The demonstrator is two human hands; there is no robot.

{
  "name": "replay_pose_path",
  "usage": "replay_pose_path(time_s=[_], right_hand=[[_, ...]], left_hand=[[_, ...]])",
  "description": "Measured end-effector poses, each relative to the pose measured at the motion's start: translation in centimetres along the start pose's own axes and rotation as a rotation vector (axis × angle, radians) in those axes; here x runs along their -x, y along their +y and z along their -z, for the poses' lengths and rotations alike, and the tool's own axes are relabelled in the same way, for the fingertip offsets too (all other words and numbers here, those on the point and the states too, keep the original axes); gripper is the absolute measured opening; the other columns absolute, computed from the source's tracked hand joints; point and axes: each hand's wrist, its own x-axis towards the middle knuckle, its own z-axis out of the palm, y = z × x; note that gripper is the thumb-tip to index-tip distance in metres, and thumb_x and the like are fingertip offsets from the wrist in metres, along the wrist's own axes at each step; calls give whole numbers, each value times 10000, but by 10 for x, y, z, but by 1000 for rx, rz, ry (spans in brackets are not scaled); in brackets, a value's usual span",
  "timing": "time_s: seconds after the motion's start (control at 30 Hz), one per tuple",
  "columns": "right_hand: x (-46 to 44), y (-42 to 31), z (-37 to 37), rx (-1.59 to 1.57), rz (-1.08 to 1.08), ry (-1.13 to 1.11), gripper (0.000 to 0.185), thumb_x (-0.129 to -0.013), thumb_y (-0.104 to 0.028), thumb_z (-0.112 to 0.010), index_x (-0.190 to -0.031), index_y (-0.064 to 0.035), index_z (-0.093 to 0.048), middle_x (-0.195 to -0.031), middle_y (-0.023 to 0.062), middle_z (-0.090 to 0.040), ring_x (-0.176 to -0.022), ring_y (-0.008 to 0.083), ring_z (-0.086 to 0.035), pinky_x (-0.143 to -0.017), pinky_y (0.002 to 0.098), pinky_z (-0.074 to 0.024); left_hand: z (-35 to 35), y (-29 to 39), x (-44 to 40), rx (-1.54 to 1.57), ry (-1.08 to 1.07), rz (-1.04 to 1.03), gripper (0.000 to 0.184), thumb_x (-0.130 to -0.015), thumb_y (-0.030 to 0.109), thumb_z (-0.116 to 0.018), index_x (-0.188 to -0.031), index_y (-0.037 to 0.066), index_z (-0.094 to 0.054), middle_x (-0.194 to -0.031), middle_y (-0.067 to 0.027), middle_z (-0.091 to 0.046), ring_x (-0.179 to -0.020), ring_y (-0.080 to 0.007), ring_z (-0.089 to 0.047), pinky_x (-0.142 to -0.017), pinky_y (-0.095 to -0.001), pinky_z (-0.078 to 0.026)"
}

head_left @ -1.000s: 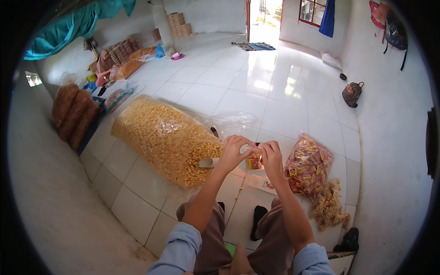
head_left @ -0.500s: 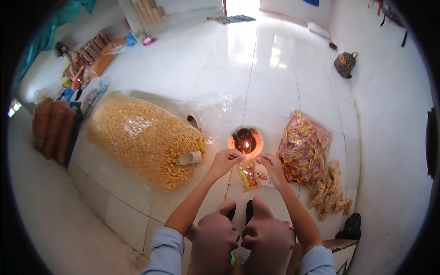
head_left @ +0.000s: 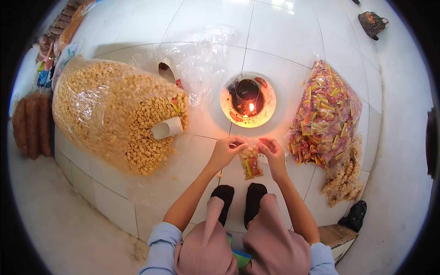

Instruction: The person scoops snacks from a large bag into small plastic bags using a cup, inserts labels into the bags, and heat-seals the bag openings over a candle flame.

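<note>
A small clear snack packet (head_left: 252,167) with a red and yellow label hangs upright between my hands. My left hand (head_left: 224,153) pinches its top left corner, fingers closed. At the top right corner, my right hand (head_left: 273,158) is pinching the plastic too. Just beyond them a lit oil lamp (head_left: 247,91) with a small flame stands in a round plate (head_left: 225,110). The packet is apart from the flame. To the left lies a big clear sack of yellow puffed snacks (head_left: 101,105), a white scoop (head_left: 167,128) resting in its mouth.
On the right lies a large bag of small red and yellow packets (head_left: 325,114), beside a crumpled tan heap (head_left: 346,176). Another scoop (head_left: 166,71) sits behind the sack. A brown bag (head_left: 372,24) is by the wall, a black bag (head_left: 354,215) near my right.
The view has tilted down. Both hands have drawn back from the flame toward me, still pinching the packet's top corners.
</note>
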Motion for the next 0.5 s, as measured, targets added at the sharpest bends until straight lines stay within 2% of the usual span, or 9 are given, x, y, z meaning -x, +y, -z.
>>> replay_pose_path(time_s=[0.2,0.27,0.33,0.5], right_hand=[[-12,10,-2,-81,-12,-63,168,-815,-129,-583,-923,-1,-567,-853,42,-601,-791,96,-554,-731,243,-443],[-15,9,-2,3,-57,-21,157,-812,-138,-589,-907,-13,-572,-839,35,-602,-780,85,-548,-713,238,-441],[-17,12,-3,-19,-43,8,153,-812,-139,-589,-902,-16,-573,-832,32,-602,-773,83,-547,-708,236,-440],[-25,15,-9,-70,-46,56,143,-813,-137,-587,-892,-18,-574,-821,32,-602,-760,81,-545,-699,232,-437]], left_hand=[[2,-11,-9,13,26,10,181,-768,160,-638,-844,-4,-629,-766,-45,-629,-706,-93,-586,-668,-228,-474],[2,-13,-12,14,18,8,180,-779,159,-634,-854,-4,-626,-783,-37,-624,-720,-81,-580,-678,-220,-472],[0,-14,-14,-3,63,-21,192,-755,165,-640,-844,-5,-634,-763,-70,-643,-700,-127,-610,-666,-246,-485],[0,-14,-17,-4,91,-11,180,-763,157,-633,-845,-3,-631,-768,-57,-636,-711,-109,-596,-680,-240,-477]])
